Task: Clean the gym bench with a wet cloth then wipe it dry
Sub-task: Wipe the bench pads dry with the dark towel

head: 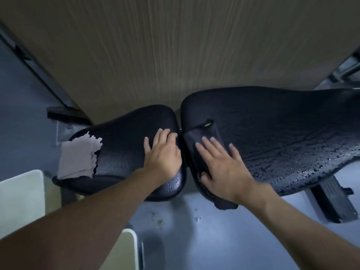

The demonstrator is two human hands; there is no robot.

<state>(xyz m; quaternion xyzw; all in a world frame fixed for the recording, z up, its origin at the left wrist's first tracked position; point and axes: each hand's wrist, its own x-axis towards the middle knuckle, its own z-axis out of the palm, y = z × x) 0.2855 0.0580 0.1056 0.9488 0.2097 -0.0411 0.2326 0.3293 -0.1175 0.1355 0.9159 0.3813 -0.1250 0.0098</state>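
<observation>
The right grip is spread flat, fingers straight, on a dark folded cloth at the near end of the black padded desk's long, droplet-covered pad. The left grip is laid flat, released, on the short seat pad. A pale grey cloth is draped over that pad's left end.

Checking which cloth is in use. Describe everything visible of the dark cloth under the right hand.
The dark cloth is near-black fabric, folded into a rough strip, with a small yellow-green tag at its far end. It lies across one end of the wet back pad, beside the gap to the seat pad; its near end hangs over the edge. The right hand presses on it, fingers straight.
</observation>
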